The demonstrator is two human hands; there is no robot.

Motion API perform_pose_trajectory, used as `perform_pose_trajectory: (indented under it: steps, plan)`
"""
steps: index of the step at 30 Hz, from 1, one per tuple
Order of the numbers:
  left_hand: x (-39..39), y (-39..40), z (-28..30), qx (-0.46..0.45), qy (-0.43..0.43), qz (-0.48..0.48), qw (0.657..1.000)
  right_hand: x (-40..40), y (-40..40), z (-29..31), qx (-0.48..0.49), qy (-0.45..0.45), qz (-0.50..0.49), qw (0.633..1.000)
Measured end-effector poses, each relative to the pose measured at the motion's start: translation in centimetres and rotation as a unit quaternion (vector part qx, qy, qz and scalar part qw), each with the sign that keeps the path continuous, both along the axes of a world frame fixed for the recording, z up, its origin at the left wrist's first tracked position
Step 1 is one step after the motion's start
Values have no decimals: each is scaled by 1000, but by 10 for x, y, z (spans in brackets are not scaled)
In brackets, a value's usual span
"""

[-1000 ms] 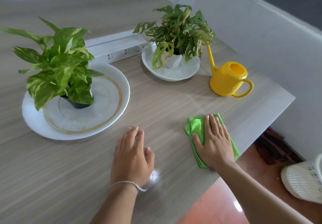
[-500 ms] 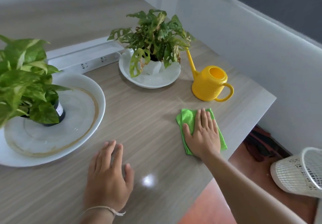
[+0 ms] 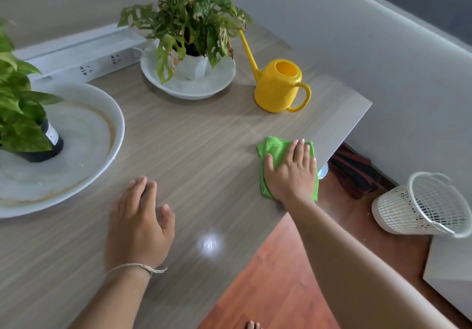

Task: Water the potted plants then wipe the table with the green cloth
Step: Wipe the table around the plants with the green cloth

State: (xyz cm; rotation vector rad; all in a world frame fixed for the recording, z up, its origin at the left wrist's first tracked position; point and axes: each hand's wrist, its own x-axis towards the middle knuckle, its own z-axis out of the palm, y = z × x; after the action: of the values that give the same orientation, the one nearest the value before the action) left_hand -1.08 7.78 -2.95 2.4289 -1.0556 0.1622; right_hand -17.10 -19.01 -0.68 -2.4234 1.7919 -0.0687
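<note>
Cloth under the palm at the worktop's edge

Green cloth [image 3: 273, 149] lies folded near the right-hand edge of the worktop [image 3: 204, 137], flattened beneath the right hand [image 3: 291, 172]. That hand is spread, fingers straight and close together, palm pressing down on the fabric so that only the far corner and a strip along each side show. Part of the cloth sits right at the worktop's edge.

The left hand [image 3: 139, 221] rests flat on the bare wood-grain surface, well apart from the cloth, fingers relaxed and holding nothing; a thin string bracelet [image 3: 138, 267] circles the wrist.

Beyond the cloth stands a yellow watering can [image 3: 278, 88], upright, its long spout pointing toward the leafy plant in a white pot [image 3: 191, 65], which sits in a white saucer [image 3: 219, 83]. Far to the left, a second plant in a dark pot [image 3: 48, 142] stands in a large white dish [image 3: 102, 114] with a brownish ring. A white power strip [image 3: 84, 60] runs along the back behind both dishes.

Off the worktop, a white mesh basket [image 3: 419, 203] sits tilted on the reddish floor [image 3: 275, 277] beside the wall.
</note>
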Motion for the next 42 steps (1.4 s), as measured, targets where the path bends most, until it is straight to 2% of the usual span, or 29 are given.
perform_pose_trajectory:
  steps: [14,19,25,30,35,42]
  plan:
    - [0,-8,-4,-27,-47,21,998,14,-166,11,18,14,-31,999]
    - [1,-7,-3,-2,-36,15,999,15,-176,6,15,22,-28,999]
    - [1,-7,2,5,-11,13,1000,7,-130,3,24,18,-3,1000]
    - [0,-6,1,4,-5,16,1000,-4,-32,1,5,32,70,997]
    - [-2,-6,3,11,-4,16,1000,-2,71,-2,-12,31,188,982]
    - [-2,-4,6,26,1,19,999,38,66,5,0,56,264,963]
